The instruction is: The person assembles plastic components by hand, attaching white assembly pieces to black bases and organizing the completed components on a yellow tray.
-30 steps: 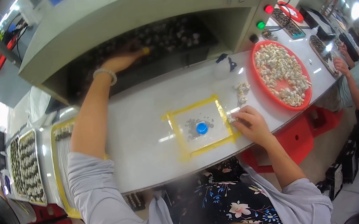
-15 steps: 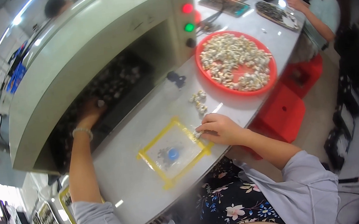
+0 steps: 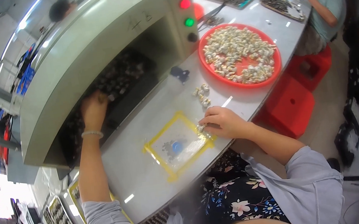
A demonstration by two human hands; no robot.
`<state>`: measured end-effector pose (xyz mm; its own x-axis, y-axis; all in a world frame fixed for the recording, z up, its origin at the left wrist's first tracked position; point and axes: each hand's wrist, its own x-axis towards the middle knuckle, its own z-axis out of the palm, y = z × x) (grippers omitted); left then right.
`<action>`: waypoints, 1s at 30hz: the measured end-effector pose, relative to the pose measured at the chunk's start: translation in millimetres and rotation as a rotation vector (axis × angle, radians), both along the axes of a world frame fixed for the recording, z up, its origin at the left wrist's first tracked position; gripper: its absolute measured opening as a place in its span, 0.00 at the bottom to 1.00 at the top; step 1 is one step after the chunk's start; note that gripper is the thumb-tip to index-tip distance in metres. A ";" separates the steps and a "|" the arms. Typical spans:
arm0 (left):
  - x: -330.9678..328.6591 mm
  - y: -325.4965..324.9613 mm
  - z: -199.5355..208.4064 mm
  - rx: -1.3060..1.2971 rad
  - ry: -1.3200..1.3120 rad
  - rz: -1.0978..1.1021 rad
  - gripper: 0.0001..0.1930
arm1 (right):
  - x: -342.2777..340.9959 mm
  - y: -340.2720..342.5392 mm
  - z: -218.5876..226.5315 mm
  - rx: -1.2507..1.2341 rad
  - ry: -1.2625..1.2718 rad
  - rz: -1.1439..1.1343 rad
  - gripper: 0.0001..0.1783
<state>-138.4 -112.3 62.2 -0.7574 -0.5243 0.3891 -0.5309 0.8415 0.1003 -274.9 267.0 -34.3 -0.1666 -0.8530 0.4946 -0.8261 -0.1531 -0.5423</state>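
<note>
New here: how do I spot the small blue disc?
On the white table before the big pale machine, find the yellow tape outline by the right hand. Inside it lies the blue disc, round and bright beside dark specks.

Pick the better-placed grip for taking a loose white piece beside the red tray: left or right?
Right, likely: the right grip is near the loose white pieces, though it seems to pinch a small pale piece. The left grip reaches inside the cabinet, farther off.
</note>
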 end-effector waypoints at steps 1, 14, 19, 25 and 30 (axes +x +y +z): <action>2.9 7.4 2.9 -0.043 0.015 -0.084 0.08 | 0.6 0.4 2.7 0.022 -0.050 -0.024 0.12; 89.6 120.4 -33.3 -0.106 0.032 -0.526 0.09 | 7.2 2.4 7.2 0.117 -0.102 -0.092 0.16; 143.0 135.8 -69.1 0.101 -0.023 -0.371 0.09 | 8.9 0.6 9.9 0.110 -0.043 -0.067 0.21; 140.4 133.8 -46.4 0.019 0.049 -0.393 0.12 | 12.8 -2.6 10.6 0.140 -0.069 -0.090 0.20; 88.8 88.0 7.9 -0.094 0.315 -0.248 0.18 | 7.3 -1.3 1.7 0.125 -0.048 -0.110 0.18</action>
<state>-49.6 -24.4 70.1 -0.6924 -0.2924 0.6596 -0.2668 0.9532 0.1425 -267.7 265.7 -32.6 -0.2835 -0.8827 0.3747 -0.8067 0.0083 -0.5908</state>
